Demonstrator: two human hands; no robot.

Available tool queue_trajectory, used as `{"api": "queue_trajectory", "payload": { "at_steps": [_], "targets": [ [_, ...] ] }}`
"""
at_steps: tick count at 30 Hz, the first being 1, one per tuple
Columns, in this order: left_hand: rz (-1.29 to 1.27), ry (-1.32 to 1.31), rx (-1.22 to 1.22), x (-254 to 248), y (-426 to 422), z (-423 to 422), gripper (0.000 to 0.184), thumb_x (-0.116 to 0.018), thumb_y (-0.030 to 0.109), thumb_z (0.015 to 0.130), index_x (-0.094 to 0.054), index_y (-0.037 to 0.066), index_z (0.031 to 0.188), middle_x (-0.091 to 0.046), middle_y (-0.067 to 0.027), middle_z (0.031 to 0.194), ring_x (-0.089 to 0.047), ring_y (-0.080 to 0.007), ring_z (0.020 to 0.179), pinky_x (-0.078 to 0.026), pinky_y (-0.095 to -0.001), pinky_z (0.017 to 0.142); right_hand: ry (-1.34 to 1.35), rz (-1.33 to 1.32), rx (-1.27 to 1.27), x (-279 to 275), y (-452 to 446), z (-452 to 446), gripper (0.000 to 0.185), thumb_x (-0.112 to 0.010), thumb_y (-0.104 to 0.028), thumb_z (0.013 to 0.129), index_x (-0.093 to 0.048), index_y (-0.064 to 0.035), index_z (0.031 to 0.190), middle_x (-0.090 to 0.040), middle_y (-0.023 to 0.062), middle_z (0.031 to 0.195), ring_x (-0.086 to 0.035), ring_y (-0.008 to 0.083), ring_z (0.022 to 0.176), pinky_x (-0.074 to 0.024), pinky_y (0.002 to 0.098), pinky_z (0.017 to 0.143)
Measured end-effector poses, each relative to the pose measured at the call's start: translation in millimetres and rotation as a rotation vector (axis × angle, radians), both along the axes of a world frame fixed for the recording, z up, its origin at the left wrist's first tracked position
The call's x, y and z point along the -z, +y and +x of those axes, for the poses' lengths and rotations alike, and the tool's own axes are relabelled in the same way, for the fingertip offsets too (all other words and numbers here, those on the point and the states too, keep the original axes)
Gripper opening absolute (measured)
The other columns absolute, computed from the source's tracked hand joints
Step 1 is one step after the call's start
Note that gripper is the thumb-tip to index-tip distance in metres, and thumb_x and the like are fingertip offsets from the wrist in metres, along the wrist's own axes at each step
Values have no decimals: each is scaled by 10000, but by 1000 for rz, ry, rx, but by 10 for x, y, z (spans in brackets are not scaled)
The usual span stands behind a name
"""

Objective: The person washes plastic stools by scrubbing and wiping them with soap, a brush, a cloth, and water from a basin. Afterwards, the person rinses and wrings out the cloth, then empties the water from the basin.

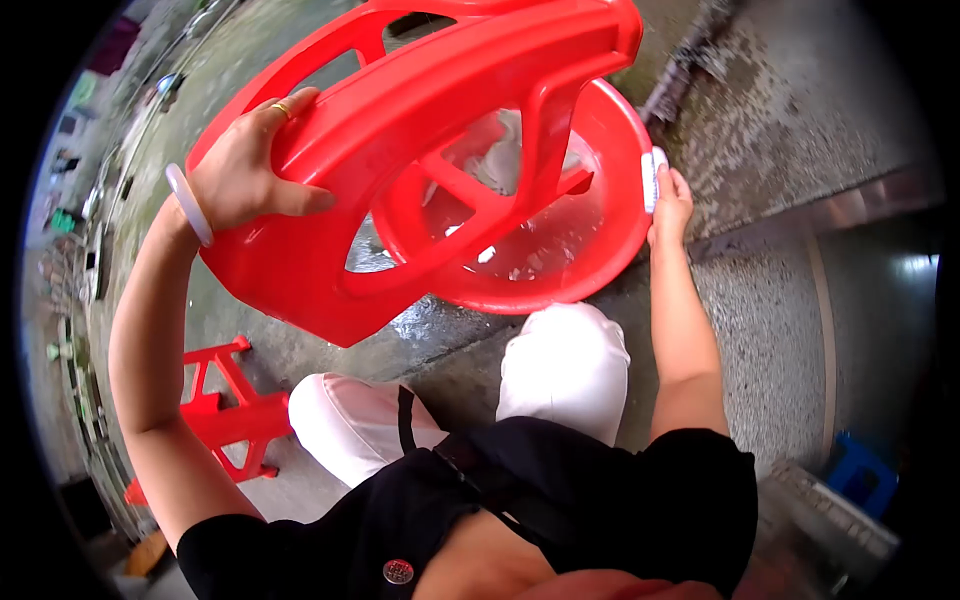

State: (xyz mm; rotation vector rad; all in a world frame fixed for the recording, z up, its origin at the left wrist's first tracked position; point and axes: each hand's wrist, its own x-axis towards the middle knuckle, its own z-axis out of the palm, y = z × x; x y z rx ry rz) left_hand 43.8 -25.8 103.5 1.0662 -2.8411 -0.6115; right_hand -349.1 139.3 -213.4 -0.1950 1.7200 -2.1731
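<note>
My left hand point(250, 172) grips the edge of a large red plastic stool point(430, 105), with the thumb on the near face and the fingers over the top. The stool is tilted above a red basin point(622, 235) and hides part of it. Cloudy water fills the basin, with a pale cloth point(500, 165) and white foam in it. At the basin's right rim, my right hand point(673, 205) is closed on a small white scrubbing brush point(651, 180).
A smaller red stool point(235, 425) lies at the lower left, beside my knee. The concrete floor point(790, 110) is wet. A stone ledge edge point(820, 215) runs along the right, with a blue plastic stool point(862, 475) at the lower right.
</note>
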Motion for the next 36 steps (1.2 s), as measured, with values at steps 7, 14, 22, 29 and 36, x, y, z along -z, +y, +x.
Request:
{"api": "queue_trajectory", "payload": {
  "at_steps": [7, 14, 22, 29, 36],
  "targets": [
    [152, -88, -221, -355, 142, 300, 1011, -779, 252, 496, -342, -55, 1356, -524, -163, 1215, -511, -232, 1114, -379, -336, 975, -5, 201, -304, 866, -565, 410, 528, -685, -285, 829, -518, 76, 1176, -615, 128, 1028, -599, 152, 845, -474, 258, 715],
    [185, 116, -234, -628, 104, 837, 1016, -804, 347, 504, -370, -48, 1333, -574, -186, 1115, -602, -265, 983, -501, -350, 863, -116, 310, -453, 2096, -657, 406, 533, -699, -320, 789, -565, 60, 1139, -620, 180, 1065, -579, 255, 989, -440, 334, 860],
    [32, 220, -406, -910, 260, 1152, 1007, -785, 438, 529, -383, -14, 1334, -576, -180, 1118, -599, -277, 992, -491, -377, 885, 489, 1267, -505, 1553, -587, 634, 556, -662, -340, 805, -513, -24, 1238, -612, 160, 1133, -556, 307, 1070, -385, 409, 929],
    [121, 222, -490, -392, 151, 1225, 955, -803, 190, 556, -339, -34, 1360, -512, -157, 1212, -531, -236, 1090, -409, -344, 973, 705, 1579, -993, 2121, -431, 933, 891, -659, -292, 782, -95, -186, 1462, -376, 144, 1402, -368, 320, 1281, -264, 436, 1075],
    [141, 223, -282, -78, 67, 1169, 960, -763, 175, 581, -298, 60, 1413, -423, -160, 1359, -390, -268, 1267, -254, -362, 1080, -119, 1083, -991, 2329, -632, 645, 698, -615, -182, 716, -346, -203, 1360, -478, 80, 1305, -456, 272, 1202, -448, 455, 883]
  ]
}}
